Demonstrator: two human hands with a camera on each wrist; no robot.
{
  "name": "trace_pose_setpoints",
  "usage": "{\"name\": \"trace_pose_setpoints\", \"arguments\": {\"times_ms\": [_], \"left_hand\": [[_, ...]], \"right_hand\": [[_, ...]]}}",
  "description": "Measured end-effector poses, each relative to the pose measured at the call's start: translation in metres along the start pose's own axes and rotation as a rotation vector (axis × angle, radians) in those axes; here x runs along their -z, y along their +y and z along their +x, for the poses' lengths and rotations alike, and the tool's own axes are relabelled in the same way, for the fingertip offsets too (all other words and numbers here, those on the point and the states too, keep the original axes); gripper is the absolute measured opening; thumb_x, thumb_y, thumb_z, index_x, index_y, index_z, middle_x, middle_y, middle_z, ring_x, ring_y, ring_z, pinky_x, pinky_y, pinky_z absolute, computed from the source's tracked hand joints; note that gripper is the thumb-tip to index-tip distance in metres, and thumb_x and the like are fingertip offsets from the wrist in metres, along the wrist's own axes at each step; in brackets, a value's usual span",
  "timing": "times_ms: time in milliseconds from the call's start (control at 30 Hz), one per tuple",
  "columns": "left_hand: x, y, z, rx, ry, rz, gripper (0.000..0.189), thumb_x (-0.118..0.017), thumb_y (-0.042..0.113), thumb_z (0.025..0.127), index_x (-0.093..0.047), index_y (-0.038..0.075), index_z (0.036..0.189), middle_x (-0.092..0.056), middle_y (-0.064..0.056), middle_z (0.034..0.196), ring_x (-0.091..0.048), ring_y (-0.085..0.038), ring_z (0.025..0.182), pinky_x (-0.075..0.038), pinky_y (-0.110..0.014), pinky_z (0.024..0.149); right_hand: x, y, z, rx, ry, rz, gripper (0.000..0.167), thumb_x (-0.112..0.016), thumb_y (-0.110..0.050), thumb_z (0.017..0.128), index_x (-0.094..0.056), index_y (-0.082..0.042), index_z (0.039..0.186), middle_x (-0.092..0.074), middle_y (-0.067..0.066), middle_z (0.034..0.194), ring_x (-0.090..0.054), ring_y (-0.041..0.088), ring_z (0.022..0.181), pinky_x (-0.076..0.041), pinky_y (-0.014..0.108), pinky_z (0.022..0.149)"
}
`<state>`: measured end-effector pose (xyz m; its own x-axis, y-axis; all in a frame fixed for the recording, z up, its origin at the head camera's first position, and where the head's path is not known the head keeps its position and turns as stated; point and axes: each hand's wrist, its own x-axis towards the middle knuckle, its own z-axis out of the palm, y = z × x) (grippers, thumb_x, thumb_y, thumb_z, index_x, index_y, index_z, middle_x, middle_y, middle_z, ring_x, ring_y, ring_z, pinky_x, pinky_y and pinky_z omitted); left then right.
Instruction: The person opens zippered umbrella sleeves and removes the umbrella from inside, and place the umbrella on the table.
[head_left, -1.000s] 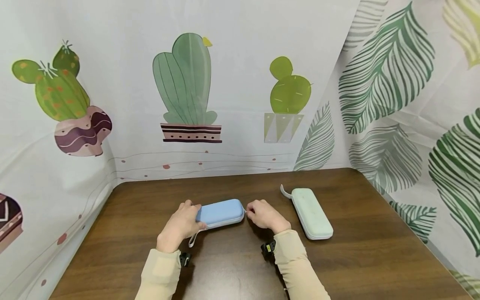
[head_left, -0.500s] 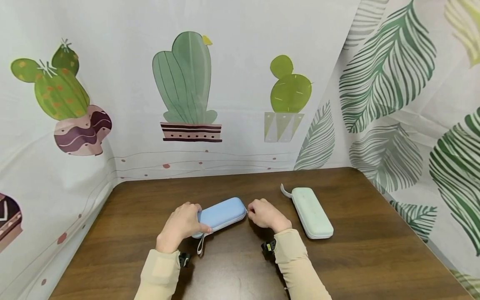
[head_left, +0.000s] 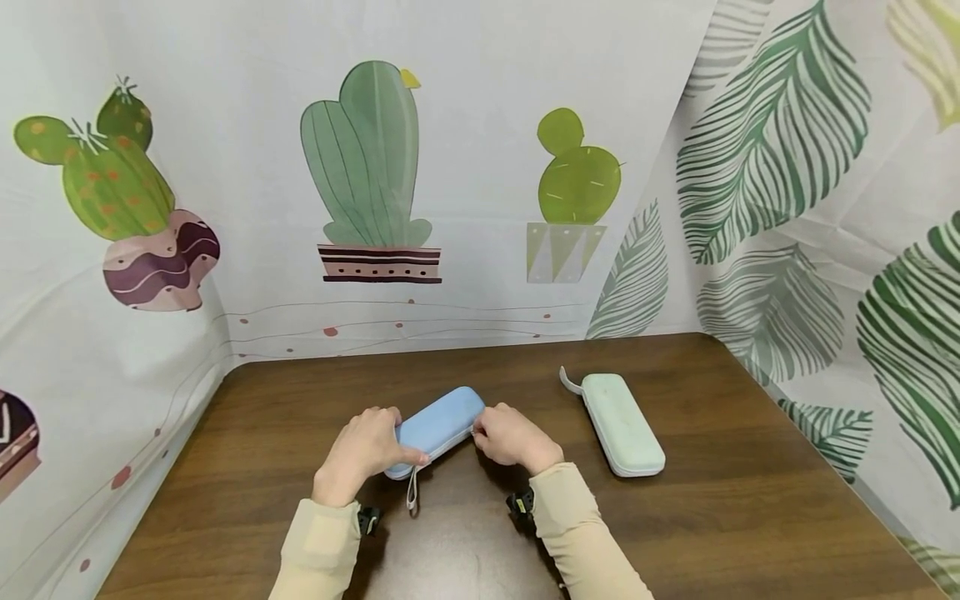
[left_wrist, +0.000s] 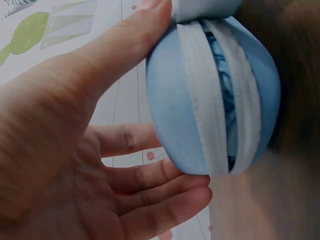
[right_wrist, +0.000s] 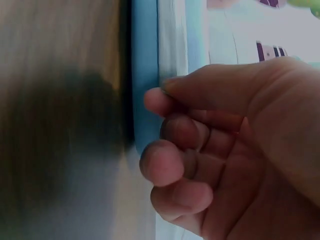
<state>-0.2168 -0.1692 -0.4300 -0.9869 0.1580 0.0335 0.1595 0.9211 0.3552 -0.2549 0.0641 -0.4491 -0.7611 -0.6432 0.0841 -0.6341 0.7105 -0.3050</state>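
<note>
A light blue hard zip case (head_left: 442,423) lies slantwise on the table, its right end farther back. My left hand (head_left: 367,446) grips its left end, thumb along the front side and fingers behind. In the left wrist view the white zipper tape (left_wrist: 202,100) is parted at that end, with crinkled blue material showing in the gap. From the same end hangs a pale wrist strap (head_left: 412,490). My right hand (head_left: 513,437) pinches at the zipper on the front side near the right end. The zipper pull is hidden between thumb and forefinger; the other fingers are curled.
A pale green zip case (head_left: 622,425) with its own strap (head_left: 570,381) lies to the right on the brown wooden table (head_left: 720,517). Behind the table hangs a white cloth (head_left: 480,167) printed with cacti and leaves.
The blue case has turned, its right end swinging back and its left end coming forward. My right hand has moved left along the zipper from the right tip to the front side.
</note>
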Motion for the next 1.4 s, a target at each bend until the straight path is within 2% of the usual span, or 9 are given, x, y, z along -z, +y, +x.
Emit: {"name": "trace_pose_setpoints", "arguments": {"times_ms": [233, 433, 633, 833, 1033, 1267, 1400], "left_hand": [[-0.002, 0.000, 0.000, 0.009, -0.002, -0.012, 0.065, -0.088, 0.054, 0.060, -0.066, 0.004, 0.095, -0.058, -0.001, 0.074, -0.054, -0.018, 0.061, -0.047, -0.037, 0.058], [-0.002, 0.000, 0.000, 0.012, 0.002, -0.001, 0.066, -0.088, 0.055, 0.060, -0.066, 0.004, 0.095, -0.058, -0.002, 0.074, -0.054, -0.019, 0.061, -0.047, -0.039, 0.058], [-0.003, 0.000, 0.000, 0.012, 0.004, -0.007, 0.064, -0.087, 0.056, 0.060, -0.065, 0.005, 0.091, -0.057, -0.002, 0.073, -0.054, -0.020, 0.060, -0.047, -0.039, 0.058], [-0.004, 0.001, 0.000, 0.012, 0.007, -0.007, 0.063, -0.087, 0.057, 0.060, -0.064, 0.006, 0.089, -0.056, -0.002, 0.072, -0.054, -0.020, 0.060, -0.047, -0.040, 0.057], [-0.005, 0.002, 0.000, -0.006, 0.017, 0.013, 0.063, -0.086, 0.058, 0.060, -0.064, 0.006, 0.088, -0.056, -0.003, 0.073, -0.055, -0.022, 0.061, -0.048, -0.041, 0.058], [-0.005, 0.003, 0.001, -0.016, 0.030, 0.035, 0.065, -0.087, 0.057, 0.060, -0.066, 0.005, 0.093, -0.057, -0.004, 0.077, -0.056, -0.023, 0.066, -0.048, -0.042, 0.061], [-0.005, 0.002, 0.001, -0.028, 0.037, 0.063, 0.069, -0.088, 0.053, 0.061, -0.067, 0.003, 0.103, -0.057, -0.006, 0.085, -0.056, -0.024, 0.073, -0.049, -0.042, 0.065]], "right_hand": [[-0.007, -0.021, 0.005, 0.085, 0.001, -0.024, 0.032, -0.061, -0.008, 0.088, -0.051, -0.017, 0.058, -0.041, -0.007, 0.055, -0.044, 0.011, 0.055, -0.041, 0.026, 0.057], [-0.009, -0.027, 0.006, 0.074, -0.011, -0.038, 0.032, -0.061, -0.009, 0.089, -0.052, -0.017, 0.059, -0.042, -0.007, 0.055, -0.043, 0.009, 0.055, -0.040, 0.024, 0.057], [-0.012, -0.034, 0.006, 0.128, -0.022, -0.014, 0.030, -0.062, -0.008, 0.088, -0.054, -0.017, 0.060, -0.041, -0.009, 0.055, -0.041, 0.006, 0.054, -0.038, 0.020, 0.055], [-0.011, -0.038, 0.006, 0.134, -0.028, -0.003, 0.031, -0.062, -0.005, 0.087, -0.053, -0.016, 0.059, -0.039, -0.009, 0.055, -0.039, 0.005, 0.053, -0.036, 0.019, 0.055], [-0.011, -0.043, 0.006, 0.181, -0.034, -0.007, 0.024, -0.063, -0.005, 0.087, -0.060, -0.015, 0.065, -0.044, -0.009, 0.058, -0.043, 0.006, 0.057, -0.039, 0.018, 0.059], [-0.009, -0.033, 0.007, 0.149, -0.078, 0.078, 0.026, -0.063, -0.009, 0.090, -0.059, -0.017, 0.065, -0.042, -0.011, 0.058, -0.042, 0.005, 0.059, -0.038, 0.019, 0.060], [-0.001, -0.017, 0.004, 0.120, -0.033, 0.150, 0.028, -0.061, -0.011, 0.093, -0.057, -0.018, 0.065, -0.040, -0.011, 0.058, -0.040, 0.005, 0.057, -0.037, 0.021, 0.057]]}}
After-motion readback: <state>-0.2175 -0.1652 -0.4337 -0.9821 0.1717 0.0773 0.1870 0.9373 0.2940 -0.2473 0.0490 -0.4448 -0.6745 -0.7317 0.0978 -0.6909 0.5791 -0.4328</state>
